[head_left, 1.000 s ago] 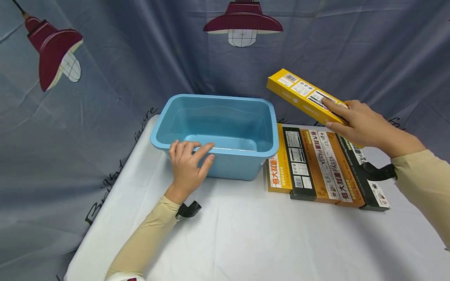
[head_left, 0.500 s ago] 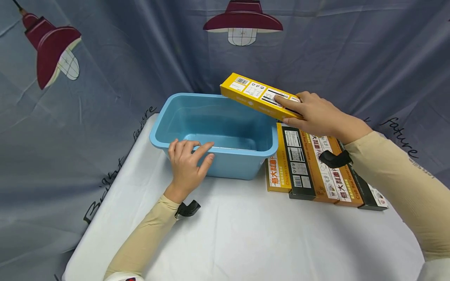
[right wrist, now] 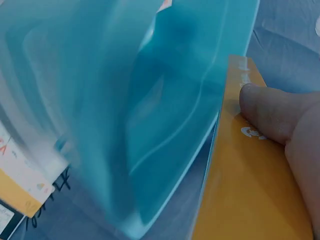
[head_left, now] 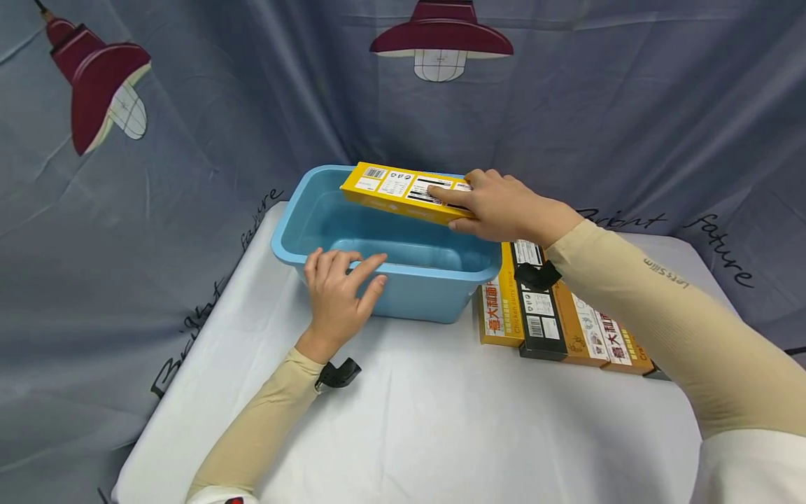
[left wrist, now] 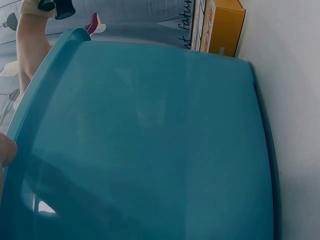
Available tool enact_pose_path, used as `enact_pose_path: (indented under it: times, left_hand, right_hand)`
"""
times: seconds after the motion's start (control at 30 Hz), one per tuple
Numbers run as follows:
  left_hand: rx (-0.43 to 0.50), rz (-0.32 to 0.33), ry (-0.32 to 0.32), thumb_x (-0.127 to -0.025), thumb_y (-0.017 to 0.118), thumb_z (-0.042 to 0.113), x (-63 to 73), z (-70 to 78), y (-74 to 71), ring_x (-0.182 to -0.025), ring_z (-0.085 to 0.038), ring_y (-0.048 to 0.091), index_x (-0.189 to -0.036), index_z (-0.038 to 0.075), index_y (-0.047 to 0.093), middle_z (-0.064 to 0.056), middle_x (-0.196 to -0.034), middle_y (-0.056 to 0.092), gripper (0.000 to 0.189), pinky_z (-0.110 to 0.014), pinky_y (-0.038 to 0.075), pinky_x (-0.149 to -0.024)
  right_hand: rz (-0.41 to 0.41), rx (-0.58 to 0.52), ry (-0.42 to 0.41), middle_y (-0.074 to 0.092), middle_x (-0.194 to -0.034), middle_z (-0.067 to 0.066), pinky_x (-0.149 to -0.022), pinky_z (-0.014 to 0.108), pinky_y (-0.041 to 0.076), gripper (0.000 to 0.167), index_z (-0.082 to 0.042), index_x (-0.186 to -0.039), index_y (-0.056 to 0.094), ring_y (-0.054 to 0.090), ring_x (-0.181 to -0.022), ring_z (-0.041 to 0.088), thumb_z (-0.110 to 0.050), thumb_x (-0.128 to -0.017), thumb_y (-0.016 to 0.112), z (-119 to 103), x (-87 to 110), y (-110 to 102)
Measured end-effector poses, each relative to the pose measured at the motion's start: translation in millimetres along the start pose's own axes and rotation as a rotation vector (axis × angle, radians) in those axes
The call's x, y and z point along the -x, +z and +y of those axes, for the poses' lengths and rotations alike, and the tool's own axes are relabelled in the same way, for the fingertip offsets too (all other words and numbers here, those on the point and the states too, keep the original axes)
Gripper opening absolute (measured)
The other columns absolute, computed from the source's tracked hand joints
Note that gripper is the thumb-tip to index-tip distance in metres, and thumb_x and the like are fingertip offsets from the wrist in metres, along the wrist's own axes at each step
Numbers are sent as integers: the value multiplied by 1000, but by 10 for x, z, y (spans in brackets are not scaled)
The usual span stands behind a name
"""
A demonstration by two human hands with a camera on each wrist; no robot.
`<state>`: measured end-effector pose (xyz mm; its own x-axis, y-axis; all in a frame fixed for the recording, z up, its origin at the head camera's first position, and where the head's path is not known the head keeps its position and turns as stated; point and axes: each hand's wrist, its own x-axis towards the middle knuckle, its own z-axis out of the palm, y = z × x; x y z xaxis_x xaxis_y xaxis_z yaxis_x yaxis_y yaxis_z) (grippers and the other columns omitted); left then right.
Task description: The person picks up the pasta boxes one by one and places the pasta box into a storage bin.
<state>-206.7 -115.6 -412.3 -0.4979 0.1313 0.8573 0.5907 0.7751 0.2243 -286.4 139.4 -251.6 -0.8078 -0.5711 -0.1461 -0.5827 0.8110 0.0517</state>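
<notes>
My right hand (head_left: 504, 206) grips one end of a long yellow pasta box (head_left: 403, 190), fingers over its printed face and thumb along the side. The box is held level over the back part of a blue plastic tub (head_left: 384, 273). In the right wrist view the thumb presses the box's orange-yellow side (right wrist: 250, 185), beside the tub's rim. My left hand (head_left: 340, 294) holds the tub's front rim, fingers hooked over it and thumb outside. The left wrist view is mostly filled by the tub's outer wall (left wrist: 150, 135).
To the tub's right several pasta boxes lie side by side, a yellow one (head_left: 502, 308), a black one (head_left: 541, 329) and orange ones (head_left: 573, 336), partly hidden by the right arm. A white cloth (head_left: 428, 413) covers the table. A grey-blue curtain (head_left: 302, 84) hangs behind.
My right hand has carried the yellow pasta box left and down, from above the row of boxes to over the tub, turning it nearly level. The left hand stays on the rim.
</notes>
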Motion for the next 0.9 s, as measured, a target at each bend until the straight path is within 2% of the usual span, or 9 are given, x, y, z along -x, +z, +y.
enact_pose_path:
  times: [0.3,0.4,0.63,0.9]
  left_hand:
    - [-16,-37,-1,-106,49,45,-14,3,-25,-99,-33,53,-113,16,77,-13,-97,64,41,-62,27,-107]
    - [-18,-42,-3,-106,48,45,-8,-2,-36,-100,-33,52,-113,17,77,-13,-97,64,41,-62,27,-107]
    - [-19,-54,-15,-106,46,47,-2,-4,-30,-101,-32,52,-114,17,77,-12,-98,64,44,-63,26,-108]
    - [-17,-39,-9,-106,47,47,-3,-5,-23,-101,-33,53,-113,17,77,-13,-98,64,43,-62,27,-108]
  right_hand:
    - [-31,43,-68,49,-143,24,-102,58,44,67,-38,-161,27,49,-123,39,-41,-102,59,-235,-249,-2]
    - [-34,35,-75,51,-142,21,-101,56,45,67,-39,-160,29,50,-120,37,-42,-101,60,-282,-314,-10]
    - [-38,-14,-87,54,-143,17,-100,53,46,65,-40,-158,34,50,-120,34,-41,-99,64,-316,-441,-10]
    - [-64,-58,-91,55,-145,13,-100,51,47,64,-37,-156,39,52,-123,31,-39,-99,66,-325,-573,-2]
